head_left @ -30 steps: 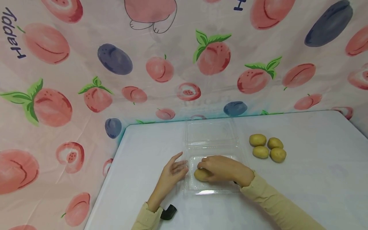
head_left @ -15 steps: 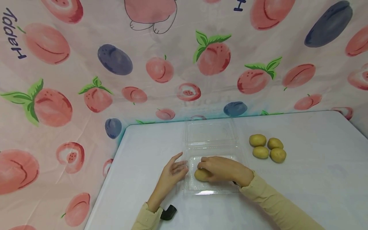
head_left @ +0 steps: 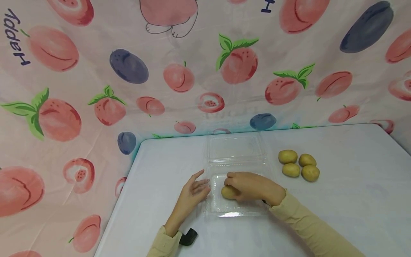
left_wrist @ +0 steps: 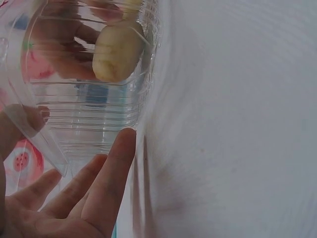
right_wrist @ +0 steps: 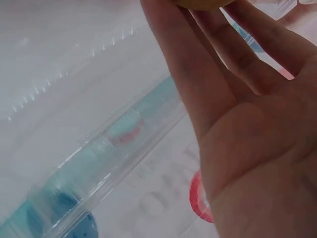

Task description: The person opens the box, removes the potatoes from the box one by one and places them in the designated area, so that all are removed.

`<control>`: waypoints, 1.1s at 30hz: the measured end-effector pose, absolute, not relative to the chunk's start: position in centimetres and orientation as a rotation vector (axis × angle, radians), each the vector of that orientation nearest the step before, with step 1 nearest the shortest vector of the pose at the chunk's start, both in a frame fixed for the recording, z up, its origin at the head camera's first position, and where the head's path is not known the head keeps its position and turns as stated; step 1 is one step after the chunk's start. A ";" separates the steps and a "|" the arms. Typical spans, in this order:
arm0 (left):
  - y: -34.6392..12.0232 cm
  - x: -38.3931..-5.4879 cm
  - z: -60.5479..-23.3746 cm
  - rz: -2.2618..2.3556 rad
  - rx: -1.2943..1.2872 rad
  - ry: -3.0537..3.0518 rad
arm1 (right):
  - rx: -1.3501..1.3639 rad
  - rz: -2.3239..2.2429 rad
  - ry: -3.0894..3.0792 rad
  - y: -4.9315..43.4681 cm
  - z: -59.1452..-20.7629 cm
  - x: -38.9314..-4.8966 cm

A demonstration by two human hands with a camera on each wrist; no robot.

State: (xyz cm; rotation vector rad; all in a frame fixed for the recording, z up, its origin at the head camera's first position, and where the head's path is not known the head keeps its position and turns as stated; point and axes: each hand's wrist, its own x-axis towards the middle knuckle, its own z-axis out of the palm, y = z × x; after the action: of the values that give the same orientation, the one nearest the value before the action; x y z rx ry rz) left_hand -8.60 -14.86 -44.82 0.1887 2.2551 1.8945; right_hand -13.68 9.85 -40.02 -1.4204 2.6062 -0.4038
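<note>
A clear plastic clamshell box (head_left: 218, 208) lies with its lid (head_left: 236, 148) folded back toward the wall. Inside the box, my right hand (head_left: 253, 187) grips a yellow-brown potato (head_left: 229, 192) from above. In the right wrist view, the potato (right_wrist: 205, 4) peeks out at the fingertips at the top edge. Through the ribbed box wall, the left wrist view shows the potato (left_wrist: 119, 52) near the bottom, and a yellow patch above it. My left hand (head_left: 190, 192) stays at the box's left side, fingers extended along the wall and thumb by the rim.
Several potatoes (head_left: 298, 166) sit grouped on the white table (head_left: 353, 200) to the right of the box. A fruit-printed cloth (head_left: 205, 71) hangs behind the table and along its left side. A black wrist device (head_left: 188, 237) shows at the left sleeve.
My right hand has shifted slightly right and away from me, and the potato has moved with it inside the box. The left hand stays in place.
</note>
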 end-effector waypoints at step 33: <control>-14.8 -8.6 -44.9 1.872 0.191 2.301 | -1.417 -0.424 2.736 13.3 -37.7 -14.2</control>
State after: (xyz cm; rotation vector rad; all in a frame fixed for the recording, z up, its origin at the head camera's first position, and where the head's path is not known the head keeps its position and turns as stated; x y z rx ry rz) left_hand -8.56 -14.83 -44.90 0.1912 2.3015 1.8719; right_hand -14.18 13.32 -37.74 -1.4166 2.7355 -0.4244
